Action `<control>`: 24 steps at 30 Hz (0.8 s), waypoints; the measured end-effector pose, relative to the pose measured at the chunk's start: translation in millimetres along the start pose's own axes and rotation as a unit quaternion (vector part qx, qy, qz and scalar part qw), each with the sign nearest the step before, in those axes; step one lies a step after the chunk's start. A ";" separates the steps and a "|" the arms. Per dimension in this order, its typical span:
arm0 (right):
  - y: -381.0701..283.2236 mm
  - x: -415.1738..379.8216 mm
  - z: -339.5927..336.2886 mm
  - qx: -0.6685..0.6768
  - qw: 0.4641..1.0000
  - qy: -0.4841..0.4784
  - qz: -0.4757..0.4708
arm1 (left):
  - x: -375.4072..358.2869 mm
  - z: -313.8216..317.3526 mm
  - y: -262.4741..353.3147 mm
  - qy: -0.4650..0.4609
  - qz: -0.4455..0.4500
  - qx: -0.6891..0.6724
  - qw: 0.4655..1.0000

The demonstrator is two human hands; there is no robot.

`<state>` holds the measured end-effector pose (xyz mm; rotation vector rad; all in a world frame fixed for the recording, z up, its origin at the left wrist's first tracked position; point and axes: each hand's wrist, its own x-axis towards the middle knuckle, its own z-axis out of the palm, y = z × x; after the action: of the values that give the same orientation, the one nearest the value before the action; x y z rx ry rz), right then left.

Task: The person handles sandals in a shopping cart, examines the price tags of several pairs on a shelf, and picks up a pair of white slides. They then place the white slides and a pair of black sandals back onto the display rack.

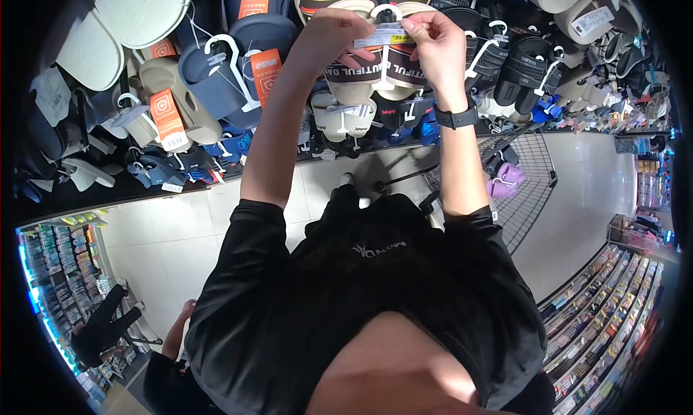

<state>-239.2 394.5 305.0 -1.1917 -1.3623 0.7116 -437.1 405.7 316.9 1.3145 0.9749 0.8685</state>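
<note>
At the top of the head view, a white price label (pixel 372 39) with a yellow patch is held in front of a hanging pair of slides. My left hand (pixel 336 38) has its thumb and fingers closed at the label's left end. Its right end is pinched by my right hand (pixel 442 42), which has a dark band on the wrist. Behind the label hangs the pair of slides (pixel 404 70), dark straps with white lettering over beige soles, on a white plastic hanger (pixel 385 63). My hands partly cover the straps.
Dark blue slides (pixel 268 36) with orange tags hang to the left, black slides (pixel 525 65) to the right. A wire shopping cart (pixel 533 171) holding purple footwear (pixel 507 180) stands at my right. Other people are at lower left, one a bent arm (pixel 175 337) close behind me.
</note>
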 end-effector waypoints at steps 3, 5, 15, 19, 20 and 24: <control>2.8 3.4 -1.2 -0.033 0.999 -0.003 -0.009 | 1.5 -3.5 5.1 -0.016 -0.025 -0.002 1.000; -2.1 3.0 -2.7 -0.063 0.998 -0.002 0.004 | -2.0 -4.2 11.8 -0.034 -0.022 -0.014 0.999; -0.2 9.2 -6.8 -0.049 0.998 0.015 -0.042 | 8.2 -7.2 14.8 -0.080 -0.050 -0.015 0.995; 2.9 13.1 -11.7 -0.115 0.993 0.005 -0.025 | 10.5 -2.4 15.6 -0.072 -0.048 -0.003 0.996; 1.4 13.3 -11.7 -0.114 0.993 0.002 -0.033 | 9.2 -2.6 17.5 -0.073 -0.049 -0.002 0.996; -8.9 10.1 -10.5 -0.117 0.992 -0.008 -0.043 | 13.3 -9.0 16.0 -0.088 -0.044 -0.015 0.995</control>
<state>-229.9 398.9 318.7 -1.3040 -1.5322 0.5122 -440.2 422.6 331.7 1.2896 0.8726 0.6851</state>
